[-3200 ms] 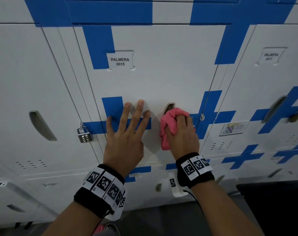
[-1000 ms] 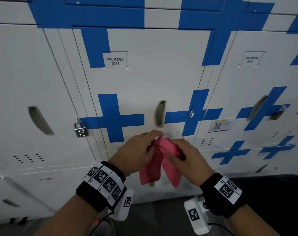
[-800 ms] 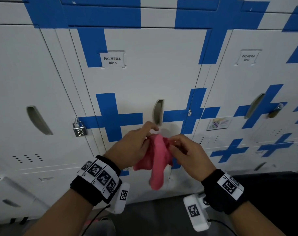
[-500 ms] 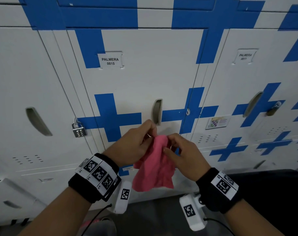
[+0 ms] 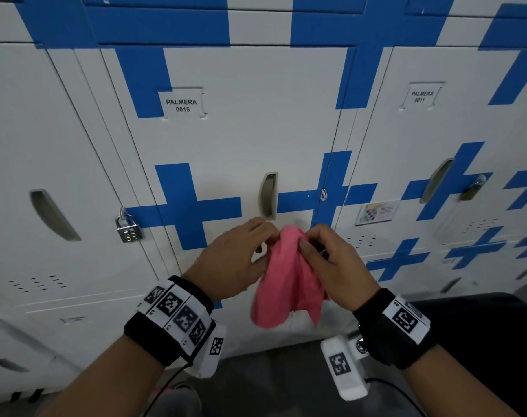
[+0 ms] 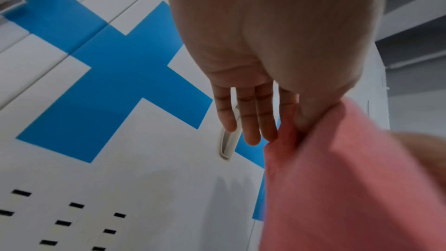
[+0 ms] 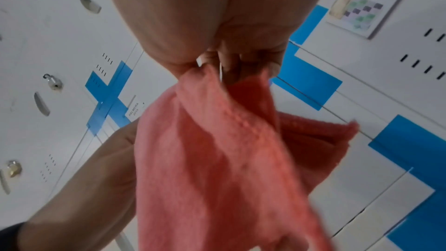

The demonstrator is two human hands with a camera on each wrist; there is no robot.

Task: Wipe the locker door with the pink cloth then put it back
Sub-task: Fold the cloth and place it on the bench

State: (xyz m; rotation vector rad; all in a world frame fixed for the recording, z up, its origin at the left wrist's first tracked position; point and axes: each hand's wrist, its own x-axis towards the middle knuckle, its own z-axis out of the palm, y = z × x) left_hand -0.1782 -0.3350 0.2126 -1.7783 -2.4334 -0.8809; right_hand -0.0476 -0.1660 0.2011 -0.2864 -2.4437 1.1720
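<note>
The pink cloth (image 5: pixel 287 281) hangs between both hands in front of the white locker door (image 5: pixel 256 130) labelled PALMERA 0015. My left hand (image 5: pixel 241 254) pinches the cloth's top edge with thumb and forefinger; its other fingers (image 6: pixel 248 114) stretch out straight toward the door. My right hand (image 5: pixel 331 257) pinches the top edge from the right with curled fingers. In the right wrist view the cloth (image 7: pixel 217 159) drapes down from the right hand's pinch in loose folds. In the left wrist view the cloth (image 6: pixel 350 178) fills the lower right.
The door's recessed handle (image 5: pixel 268 195) sits just above the hands. A combination padlock (image 5: pixel 128 230) hangs on the locker to the left. A small sticker (image 5: pixel 376 212) and another padlock (image 5: pixel 472 188) are on the locker to the right. Grey floor lies below.
The right hand left off wiping near the handle and the left hand came off the door. Both hands now hold the cloth below the handle, and it has spread wider.
</note>
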